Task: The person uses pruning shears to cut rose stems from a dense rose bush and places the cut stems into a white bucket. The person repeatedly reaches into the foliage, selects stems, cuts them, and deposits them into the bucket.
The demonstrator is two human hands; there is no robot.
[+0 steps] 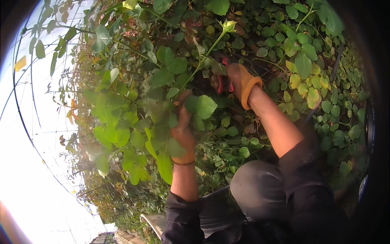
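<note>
My left hand [184, 123], in an orange-cuffed work glove, is closed at the lower visible part of a green rose stem [199, 64]. Leaves cover much of its palm and fingers. That stem slants up to the right and carries a pale green-yellow rose bud [229, 26]. In my right hand [239, 76], gloved the same way, are pruning shears with red handles [220, 84]. Foliage and shadow hide their blades. The shears are just right of the stem; whether they touch it cannot be told.
Dense rose foliage [304, 65] surrounds both hands, with some yellowed leaves [313, 97] at right. Another bud [130, 4] shows at the top. My bent knee [257, 189] is below. Thin wires and dark curved lines [23, 122] cross the bright left side.
</note>
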